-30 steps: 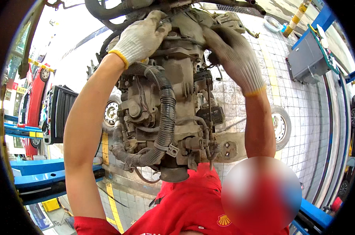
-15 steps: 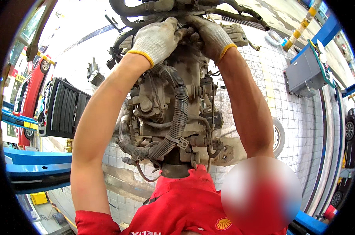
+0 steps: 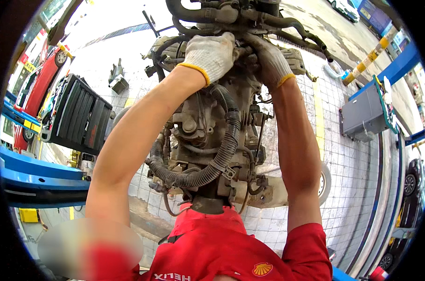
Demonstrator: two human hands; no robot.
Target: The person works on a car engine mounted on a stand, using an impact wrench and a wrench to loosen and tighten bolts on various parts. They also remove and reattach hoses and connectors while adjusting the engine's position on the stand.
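A grimy engine and transmission assembly [image 3: 207, 136] hangs upright in the middle, with a thick corrugated hose [image 3: 231, 119] looping down its face and dark rubber hoses [image 3: 193, 14] across its top. My left hand [image 3: 211, 55], in a white knit glove with yellow cuff, has its fingers curled at the upper part of the assembly, below those hoses. My right hand [image 3: 268, 58], in a dirtier matching glove, is closed beside it, fingers reaching in toward the same spot. Whatever both grip there is hidden by the fingers.
A black cart [image 3: 76, 117] and a red car [image 3: 34, 98] stand at left beside blue lift arms [image 3: 39, 178]. A grey cabinet [image 3: 362, 117], striped post [image 3: 369, 58] and dark car [image 3: 407, 187] are at right. A wheel [image 3: 324, 180] lies behind my right forearm.
My right hand has come inward from the assembly's right side to beside my left hand. Both hands and the assembly sit farther right in the picture, as the view has shifted.
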